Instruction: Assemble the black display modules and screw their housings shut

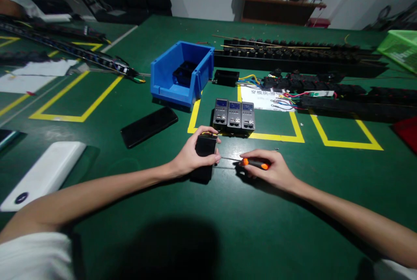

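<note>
A black box-shaped module (206, 146) stands on the green table, and my left hand (192, 153) is closed round it with the thumb on the near side. In my right hand (272, 169) is a screwdriver (257, 163) with an orange and black handle. Its thin shaft points left, with the tip at or close to the module's right side; whether it touches a screw I cannot tell. Just beyond my hands, three grey modules (234, 115) with small dark displays and ports stand side by side.
A blue bin (177, 95) with black parts inside stands behind a black phone (149, 127). At the left lies a white power bank (42, 176). Long black strips (299, 60) and wired assemblies (312, 84) run along the back right. A green basket (399, 50) sits at the right edge.
</note>
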### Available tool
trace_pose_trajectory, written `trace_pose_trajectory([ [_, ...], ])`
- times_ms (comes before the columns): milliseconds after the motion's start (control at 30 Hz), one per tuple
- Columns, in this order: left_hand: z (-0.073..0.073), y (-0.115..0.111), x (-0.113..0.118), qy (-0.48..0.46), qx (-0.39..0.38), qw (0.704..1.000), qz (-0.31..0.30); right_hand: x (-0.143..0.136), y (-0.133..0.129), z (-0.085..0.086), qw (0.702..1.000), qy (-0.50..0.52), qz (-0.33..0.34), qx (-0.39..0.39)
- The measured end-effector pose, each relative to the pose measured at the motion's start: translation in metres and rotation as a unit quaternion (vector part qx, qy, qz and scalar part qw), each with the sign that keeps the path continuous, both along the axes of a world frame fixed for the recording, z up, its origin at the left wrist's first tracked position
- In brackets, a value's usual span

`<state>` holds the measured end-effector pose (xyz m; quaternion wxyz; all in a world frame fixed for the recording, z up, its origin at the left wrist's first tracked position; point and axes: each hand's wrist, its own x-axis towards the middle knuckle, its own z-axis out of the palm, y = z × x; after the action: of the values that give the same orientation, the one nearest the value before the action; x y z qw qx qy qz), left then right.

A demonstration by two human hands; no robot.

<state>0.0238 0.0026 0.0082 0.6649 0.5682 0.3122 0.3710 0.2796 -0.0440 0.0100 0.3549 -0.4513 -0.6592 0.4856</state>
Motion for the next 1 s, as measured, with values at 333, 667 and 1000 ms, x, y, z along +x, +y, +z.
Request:
trace_pose_trajectory([
  [333, -0.001, 0.000, 0.000, 0.000, 0.023, 1.000, -0.009, 0.002, -0.001, -0.004, 0.990, -0.051, -0.016, 0.132],
  [667, -0.001, -0.009, 0.003, 0.009, 0.111, 0.992, 0.056, 0.001, 0.002, -0.001, 0.991, 0.088, -0.055, 0.086],
  [1000, -0.005, -0.008, 0.001, 0.009, 0.128, 0.989, 0.077, 0.000, 0.005, -0.004, 0.959, 0.250, -0.014, -0.133],
])
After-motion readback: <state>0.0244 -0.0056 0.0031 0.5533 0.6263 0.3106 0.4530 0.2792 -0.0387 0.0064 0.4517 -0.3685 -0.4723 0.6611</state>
